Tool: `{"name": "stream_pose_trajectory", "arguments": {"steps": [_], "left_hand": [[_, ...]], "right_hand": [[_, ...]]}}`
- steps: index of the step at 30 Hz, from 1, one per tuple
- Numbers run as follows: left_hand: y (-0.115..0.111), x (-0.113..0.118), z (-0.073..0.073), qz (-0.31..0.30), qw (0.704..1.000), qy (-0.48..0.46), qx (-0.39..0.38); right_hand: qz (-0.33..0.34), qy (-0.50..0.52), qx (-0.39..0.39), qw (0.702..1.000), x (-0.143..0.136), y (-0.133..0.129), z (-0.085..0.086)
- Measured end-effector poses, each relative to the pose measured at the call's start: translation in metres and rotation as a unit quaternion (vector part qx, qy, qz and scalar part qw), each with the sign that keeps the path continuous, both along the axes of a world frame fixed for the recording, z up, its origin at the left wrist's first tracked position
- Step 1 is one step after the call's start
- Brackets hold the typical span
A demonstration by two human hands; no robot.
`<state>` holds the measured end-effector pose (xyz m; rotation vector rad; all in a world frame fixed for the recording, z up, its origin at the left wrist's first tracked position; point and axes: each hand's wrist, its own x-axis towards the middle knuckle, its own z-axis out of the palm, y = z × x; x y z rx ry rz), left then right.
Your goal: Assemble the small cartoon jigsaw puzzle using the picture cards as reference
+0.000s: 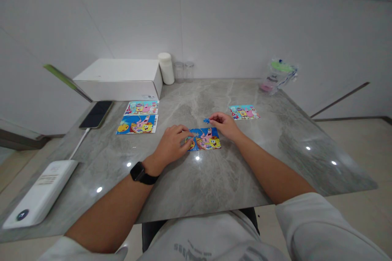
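A colourful cartoon puzzle (208, 139) lies at the middle of the grey marble table, with a small grey gap near its upper left. My left hand (174, 142) rests at the puzzle's left edge, fingers apart and touching it, holding nothing. Just above the puzzle's top edge, my right hand (225, 125) pinches a small blue puzzle piece (206, 121) between thumb and forefinger. To the left lie a blue picture card (137, 124) and a lighter picture card (141, 107) above it. Another small finished picture (244, 112) lies right of my right hand.
A white box (119, 79), a white bottle (166, 68) and two glass jars (184, 72) stand at the back. A phone (96, 114) is cabled to a white power bank (41, 193) at left. A plastic bag (278, 76) sits back right.
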<state>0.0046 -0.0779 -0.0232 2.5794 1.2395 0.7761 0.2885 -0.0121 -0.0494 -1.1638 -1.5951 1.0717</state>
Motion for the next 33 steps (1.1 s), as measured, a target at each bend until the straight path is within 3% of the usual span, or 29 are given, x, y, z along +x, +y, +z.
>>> {"name": "stream_pose_trajectory", "arguments": {"steps": [7,12,20,33], "left_hand": [[-0.003,0.004,0.003,-0.022,0.999,0.018,-0.013],[-0.006,0.007,0.004,-0.042,0.997,0.053,-0.02],[-0.007,0.007,0.001,-0.068,0.996,0.051,-0.031],[-0.009,0.008,0.003,-0.088,0.993,0.065,-0.042]], "right_hand": [[-0.005,-0.135,0.088,0.987,-0.011,-0.01,0.0],[0.037,-0.223,0.162,0.961,-0.028,-0.021,0.009],[0.092,-0.294,0.197,0.931,-0.039,-0.023,0.004],[0.112,-0.329,0.203,0.915,-0.041,-0.021,0.0]]}}
